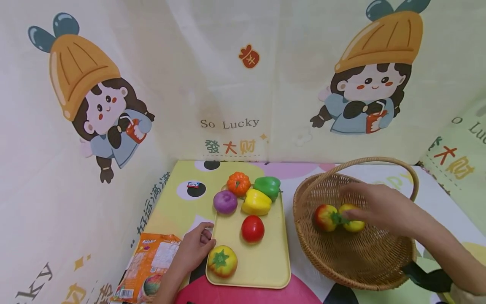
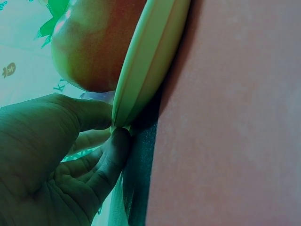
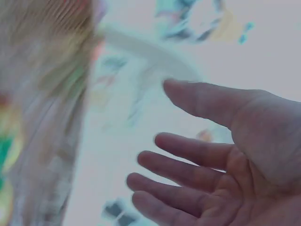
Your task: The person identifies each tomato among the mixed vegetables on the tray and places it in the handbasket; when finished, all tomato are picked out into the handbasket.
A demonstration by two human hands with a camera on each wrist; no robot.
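My left hand pinches the left edge of a pale yellow tray; the left wrist view shows the thumb and fingers at its rim. On the tray lie a yellow-red fruit with a green leafy top, a red tomato, a yellow bell pepper, a green bell pepper, an orange pumpkin and a purple onion-like vegetable. Over a wicker basket hovers my right hand, fingers spread and holding nothing. Inside are a red-yellow fruit and a yellow one, partly covered by the hand.
An orange snack packet lies left of the tray, beside my left forearm. The basket's tall handle arches up behind my right hand. Printed cloth walls enclose the patterned table at the back and sides.
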